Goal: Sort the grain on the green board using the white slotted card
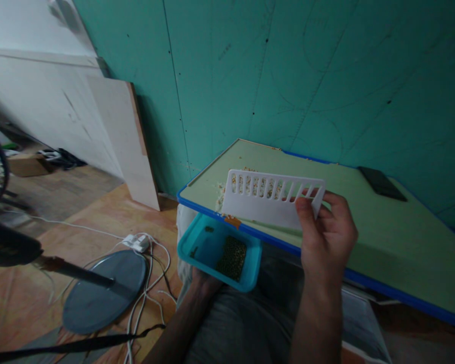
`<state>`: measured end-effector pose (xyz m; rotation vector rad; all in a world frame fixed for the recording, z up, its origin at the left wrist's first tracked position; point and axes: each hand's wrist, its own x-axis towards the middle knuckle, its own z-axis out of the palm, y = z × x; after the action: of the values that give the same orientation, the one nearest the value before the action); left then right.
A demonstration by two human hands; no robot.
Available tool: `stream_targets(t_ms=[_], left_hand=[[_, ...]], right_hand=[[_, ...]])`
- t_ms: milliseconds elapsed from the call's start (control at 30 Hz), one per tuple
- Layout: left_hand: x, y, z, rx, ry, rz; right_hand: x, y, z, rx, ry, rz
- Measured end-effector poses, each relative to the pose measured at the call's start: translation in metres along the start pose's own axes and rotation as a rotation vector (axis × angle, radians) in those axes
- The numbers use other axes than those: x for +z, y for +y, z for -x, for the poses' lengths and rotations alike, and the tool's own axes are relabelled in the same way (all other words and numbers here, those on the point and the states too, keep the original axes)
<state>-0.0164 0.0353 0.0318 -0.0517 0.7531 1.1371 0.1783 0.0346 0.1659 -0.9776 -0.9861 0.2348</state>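
In my right hand [324, 227] is a white plastic panel [265, 212] with a row of slots along its upper edge; the thumb lies on the front. It is tilted over the table's near edge, and loose pale grains [220, 194] show beside it and through the slots. My left hand [205, 284] supports a turquoise plastic tub [197, 263] from below, its fingers hidden under the tub. Small green grains [233, 258] lie in a heap toward the tub's right side. The tub is just under the table's blue edge.
The pale green table [387, 237] has blue edging and stands against a green wall [220, 86]. A dark phone-like slab [382, 183] lies at its back right. On the floor at left are a round grey stand base [94, 303], white cables [146, 288] and a power strip [136, 242].
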Motion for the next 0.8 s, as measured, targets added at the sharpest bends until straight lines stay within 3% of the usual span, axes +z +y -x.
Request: stream_targets(t_ms=[367, 800], left_hand=[[-0.001, 0.002, -0.005, -0.055, 0.048, 0.070], [-0.040, 0.025, -0.039, -0.047, -0.032, 0.155]], right_hand=[[0.000, 0.004, 0.001, -0.006, 0.046, -0.067], [0.000, 0.020, -0.005, -0.105, 0.296, -0.077]])
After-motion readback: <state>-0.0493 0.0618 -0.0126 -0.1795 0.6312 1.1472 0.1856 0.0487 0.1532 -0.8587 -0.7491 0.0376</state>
